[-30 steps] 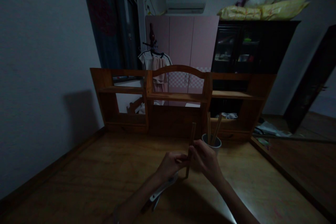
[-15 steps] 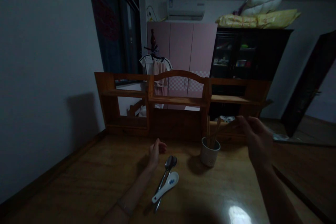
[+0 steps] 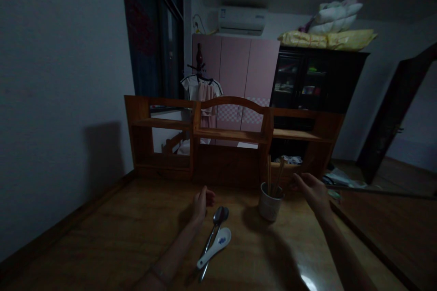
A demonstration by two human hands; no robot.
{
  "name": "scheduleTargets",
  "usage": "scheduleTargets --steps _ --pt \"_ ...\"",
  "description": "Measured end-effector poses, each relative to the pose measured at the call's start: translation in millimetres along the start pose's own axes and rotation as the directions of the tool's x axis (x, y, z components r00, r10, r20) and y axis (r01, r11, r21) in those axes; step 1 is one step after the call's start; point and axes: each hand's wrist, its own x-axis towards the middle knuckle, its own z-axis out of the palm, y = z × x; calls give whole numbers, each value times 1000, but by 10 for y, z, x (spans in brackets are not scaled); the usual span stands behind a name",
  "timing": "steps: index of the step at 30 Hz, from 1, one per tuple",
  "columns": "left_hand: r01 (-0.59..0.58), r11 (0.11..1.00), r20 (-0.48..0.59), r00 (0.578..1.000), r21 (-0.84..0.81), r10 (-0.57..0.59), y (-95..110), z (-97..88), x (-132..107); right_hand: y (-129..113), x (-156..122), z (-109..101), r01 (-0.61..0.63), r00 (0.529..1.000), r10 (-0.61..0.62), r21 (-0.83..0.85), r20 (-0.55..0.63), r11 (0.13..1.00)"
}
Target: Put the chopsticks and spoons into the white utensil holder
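Observation:
My left hand (image 3: 202,204) rests on the table on its side, fingers loosely curled and nothing visible in them. Just right of it lie two metal spoons (image 3: 218,215), their handles crossing under a white ceramic spoon (image 3: 215,248) with a blue mark in its bowl. A pale cup (image 3: 270,207) stands upright farther right, with several wooden chopsticks (image 3: 279,176) leaning in it. To the right of the cup hovers my right hand (image 3: 310,191), its fingers loosely bent, apart from the chopsticks and with nothing visible in them.
A wooden shelf unit (image 3: 232,134) runs along the back of the glossy wooden table (image 3: 143,218). A wall (image 3: 68,168) borders the left side. The table's right edge (image 3: 368,241) lies beyond my right forearm. Light is dim.
My right hand has let go of the chopsticks it held slanted over the cup, and has come lower and closer to the cup. The view has shifted slightly; my left hand stays put.

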Motion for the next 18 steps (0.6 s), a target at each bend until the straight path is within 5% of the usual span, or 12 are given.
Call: scheduleTargets --steps 11,18 --pt "10 999 35 999 -35 -9 -48 27 26 94 -54 97 5 999 -1 -76 47 997" --pt "5 1000 22 1000 -3 -5 6 46 -52 94 -245 263 14 999 -18 -83 -51 996"
